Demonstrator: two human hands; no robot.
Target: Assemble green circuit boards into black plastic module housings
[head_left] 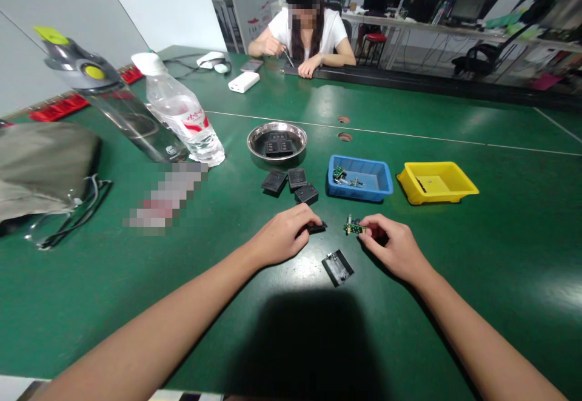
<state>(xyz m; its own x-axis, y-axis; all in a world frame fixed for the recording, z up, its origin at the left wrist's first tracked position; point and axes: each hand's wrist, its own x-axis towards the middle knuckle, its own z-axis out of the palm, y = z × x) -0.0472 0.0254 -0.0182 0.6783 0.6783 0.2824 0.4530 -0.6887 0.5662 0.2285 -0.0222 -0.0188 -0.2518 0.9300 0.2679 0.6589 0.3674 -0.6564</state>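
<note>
Near the middle of the green table, my left hand (286, 234) is closed on a black plastic case part (317, 227), most of which the fingers hide. To its right, my right hand (393, 243) pinches a small green circuit board (353, 227) by its right end. Between and below the hands lies an open black case half (337, 267), its hollow side facing up. Several closed black cases (297, 178) rest just beyond my left hand. A blue tray (377, 193) past my right hand contains a circuit board (339, 172) and small metal parts.
A steel bowl (254, 152) with black cases stands behind the loose ones. At right is a yellow tray (452, 192) with small bits. Two bottles, a grey one (122, 113) and a clear one (182, 107), stand left, near a grey bag (45, 164). Across the table sits another person (334, 31).
</note>
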